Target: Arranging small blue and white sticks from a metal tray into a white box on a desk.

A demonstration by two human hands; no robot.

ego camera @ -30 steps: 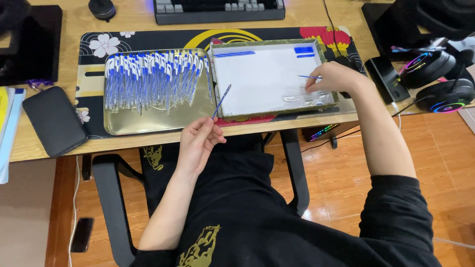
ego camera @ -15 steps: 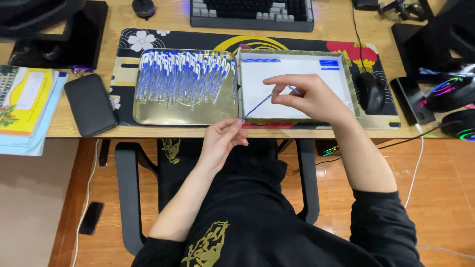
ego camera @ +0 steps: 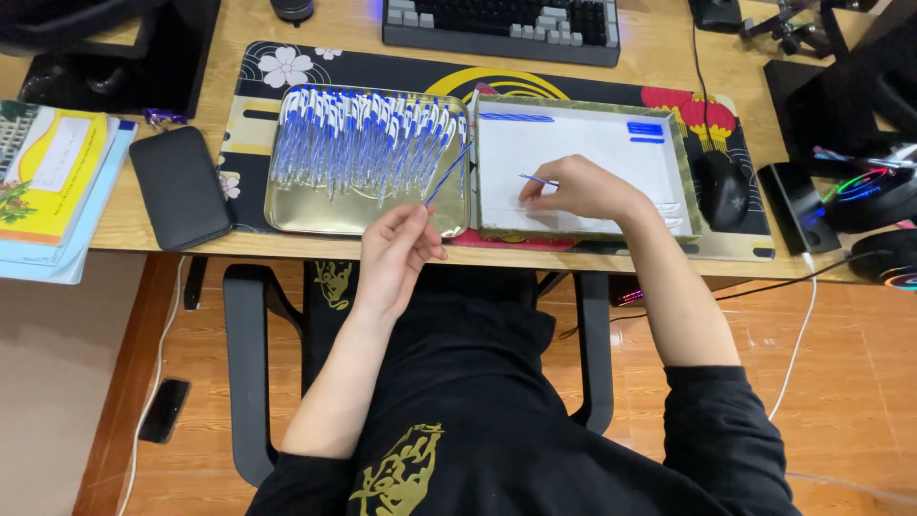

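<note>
My left hand (ego camera: 396,250) pinches a thin blue pen refill (ego camera: 447,174) that slants up over the corner of a gold metal tray (ego camera: 315,222). That tray holds several blue-and-white pens (ego camera: 368,139) lying side by side. My right hand (ego camera: 583,188) rests inside a white-lined box (ego camera: 583,139) to the right and grips a second thin blue refill (ego camera: 537,180) by its end. More blue refills (ego camera: 646,130) lie in the box's far right corner, and a row of them (ego camera: 516,117) lies along its far left edge.
A patterned desk mat (ego camera: 287,72) lies under tray and box. A keyboard (ego camera: 501,29) sits behind them, a black mouse (ego camera: 721,188) right of the box, a black case (ego camera: 180,186) and yellow booklets (ego camera: 53,177) at left, lit headphones (ego camera: 874,205) at far right.
My right hand went from the box's right side toward my left hand, then back down into the box holding a refill. The view shifted, so the desk sits further right in frame.
</note>
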